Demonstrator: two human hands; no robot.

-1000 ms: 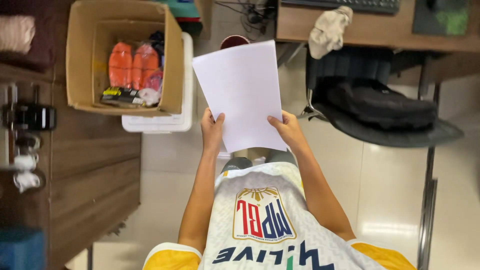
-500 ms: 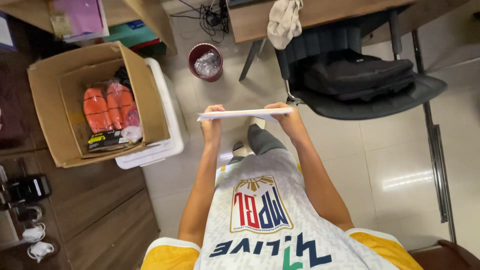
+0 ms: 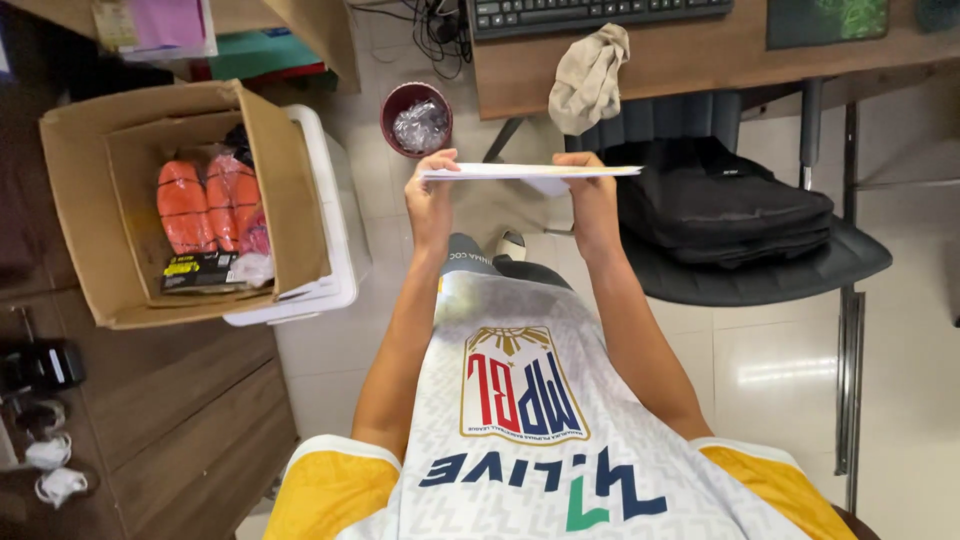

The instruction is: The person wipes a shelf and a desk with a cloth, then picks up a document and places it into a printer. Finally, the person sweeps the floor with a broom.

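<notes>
A white sheet of paper (image 3: pixel 530 173) is held out in front of me, seen almost edge-on as a thin flat strip. My left hand (image 3: pixel 432 200) grips its left end and my right hand (image 3: pixel 592 200) grips its right end, thumbs on top. Both forearms reach forward over my white and yellow jersey (image 3: pixel 510 400). The sheet hovers above the tiled floor, between a cardboard box and an office chair.
An open cardboard box (image 3: pixel 150 200) with orange packets sits on a white plastic bin (image 3: pixel 335 230) at left. A dark red wastebasket (image 3: pixel 415 118) stands ahead. A black bag (image 3: pixel 730 205) lies on the chair (image 3: pixel 860 255); the desk (image 3: pixel 700 50) holds a keyboard and cloth.
The paper has tipped from facing me to lying nearly flat and edge-on. The view has shifted, bringing the desk and keyboard into sight. Both hands keep their grip.
</notes>
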